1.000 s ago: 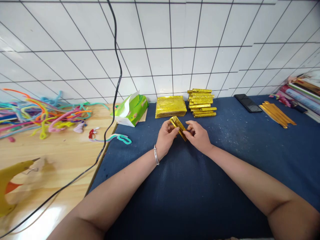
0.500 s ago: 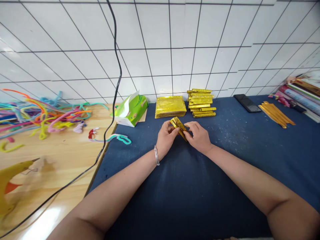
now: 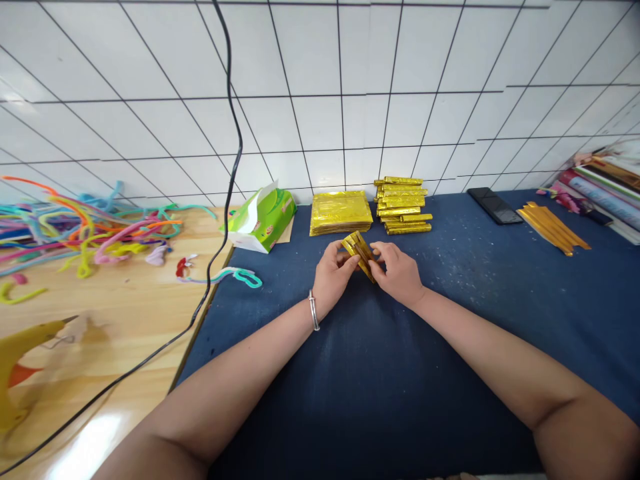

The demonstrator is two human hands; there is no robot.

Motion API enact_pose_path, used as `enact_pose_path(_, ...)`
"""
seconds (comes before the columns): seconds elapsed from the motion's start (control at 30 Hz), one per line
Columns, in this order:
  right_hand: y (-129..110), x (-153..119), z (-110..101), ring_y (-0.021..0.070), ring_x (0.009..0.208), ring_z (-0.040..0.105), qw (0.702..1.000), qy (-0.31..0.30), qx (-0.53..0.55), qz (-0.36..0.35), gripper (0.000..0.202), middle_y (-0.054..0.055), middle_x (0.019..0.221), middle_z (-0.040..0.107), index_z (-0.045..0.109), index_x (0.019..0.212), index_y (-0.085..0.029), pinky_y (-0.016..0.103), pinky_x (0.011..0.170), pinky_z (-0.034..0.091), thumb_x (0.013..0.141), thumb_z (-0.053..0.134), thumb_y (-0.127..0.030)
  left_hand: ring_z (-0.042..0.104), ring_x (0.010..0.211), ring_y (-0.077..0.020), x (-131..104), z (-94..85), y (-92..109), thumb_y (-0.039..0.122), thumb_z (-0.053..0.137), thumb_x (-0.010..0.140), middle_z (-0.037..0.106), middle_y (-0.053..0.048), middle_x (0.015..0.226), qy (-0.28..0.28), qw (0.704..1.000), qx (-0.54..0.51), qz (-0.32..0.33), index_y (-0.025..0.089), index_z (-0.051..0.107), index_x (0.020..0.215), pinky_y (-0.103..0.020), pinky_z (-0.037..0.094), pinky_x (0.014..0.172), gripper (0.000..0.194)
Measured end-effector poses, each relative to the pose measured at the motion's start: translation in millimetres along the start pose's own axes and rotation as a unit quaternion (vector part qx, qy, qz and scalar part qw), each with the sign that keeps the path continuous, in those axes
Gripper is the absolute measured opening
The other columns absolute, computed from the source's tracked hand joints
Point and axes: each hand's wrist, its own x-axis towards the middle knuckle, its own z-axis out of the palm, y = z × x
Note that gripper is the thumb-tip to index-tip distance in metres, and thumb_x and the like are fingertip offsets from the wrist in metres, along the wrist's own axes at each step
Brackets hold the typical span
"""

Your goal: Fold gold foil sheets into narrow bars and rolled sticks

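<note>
A partly folded sheet of gold foil paper [image 3: 359,248] is held slanted between my two hands over the dark blue cloth [image 3: 380,393]. My left hand [image 3: 334,272], below which a silver bangle circles the wrist, grips its left side with thumb and fingers. On the other side, my right hand [image 3: 397,272] pinches the right edge. Fingertips behind the paper are partly hidden. Just beyond my hands lies a flat stack of gold foil sheets [image 3: 341,212]. Beside that stack sits a pile of rolled gold foil strips [image 3: 401,205].
A green tissue pack [image 3: 265,219] stands left of the stack. Colourful pipe cleaners [image 3: 100,230] and a yellow glue gun [image 3: 30,353] lie on the wooden table. A black cable [image 3: 231,167] hangs across the left. Rightward are a phone [image 3: 494,205], flat gold strips [image 3: 553,228] and books [image 3: 610,197].
The gold foil paper has opened slightly wider between my fingers. Both hands stay in nearly the same place.
</note>
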Motion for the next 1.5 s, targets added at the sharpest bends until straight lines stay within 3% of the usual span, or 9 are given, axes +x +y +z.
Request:
enact_pose_path(0.37,6,2,5,0.0194,0.093,0.066,0.997,-0.011,0.054,0.049,0.038,0.005,0.107,0.068,0.050,0.123,-0.023,0.034,0.084,0.050,0.085,0.050,-0.019,0.062,0.065,-0.0099,0,-2.7,0,0.026,0.063,0.082,0.064,0.002,0.078,0.000,1.000,0.007,-0.016,0.020,0.051,0.111,-0.022,0.049,0.063,0.032)
enact_pose_path(0.57,5,2,3,0.0206,0.096,0.063,0.998,-0.014,0.059,0.022,0.035,0.006,0.108,0.067,0.053,0.120,-0.023,0.036,0.088,0.049,0.086,0.049,-0.019,0.063,0.067,-0.0109,0,-2.8,0,0.029,0.063,0.082,0.065,0.001,0.079,0.004,1.000,0.009,-0.007,0.021,0.051,0.113,-0.023,0.049,0.064,0.033)
enact_pose_path(0.73,5,2,2,0.0209,0.096,0.062,0.998,-0.009,0.056,0.005,0.034,0.006,0.109,0.067,0.053,0.120,-0.022,0.037,0.089,0.048,0.087,0.048,-0.019,0.063,0.087,-0.0130,2,-4.7,-6,0.026,0.063,0.082,0.066,-0.005,0.105,0.016,0.999,0.014,0.035,0.021,0.055,0.112,-0.023,0.049,0.072,0.031)
enact_pose_path(0.97,3,1,0,0.0214,0.095,0.061,0.999,-0.010,0.044,-0.020,0.032,0.006,0.106,0.067,0.053,0.121,-0.022,0.037,0.089,0.047,0.090,0.046,-0.022,0.061,0.073,-0.0104,2,-4.5,-6,0.020,0.066,0.078,0.063,0.000,0.087,0.048,0.997,-0.026,0.053,0.024,0.043,0.124,-0.024,0.051,0.069,0.052)
enact_pose_path(1.3,0,1,-1,0.0214,0.092,0.060,0.998,0.014,0.012,-0.062,0.031,0.007,0.104,0.067,0.054,0.119,-0.020,0.037,0.087,0.047,0.090,0.047,-0.021,0.062,0.077,-0.0099,1,-4.5,-5,0.022,0.063,0.081,0.065,-0.003,0.099,0.037,0.995,-0.016,0.088,0.025,0.051,0.123,-0.024,0.053,0.071,0.044)
enact_pose_path(1.5,2,1,1,0.0215,0.091,0.060,0.997,0.021,0.004,-0.079,0.030,0.007,0.101,0.067,0.055,0.118,-0.020,0.037,0.084,0.048,0.089,0.049,-0.021,0.061,0.072,-0.0088,3,-4.8,-10,0.019,0.064,0.080,0.066,-0.002,0.095,0.052,0.992,-0.023,0.109,0.025,0.051,0.122,-0.024,0.054,0.068,0.044)
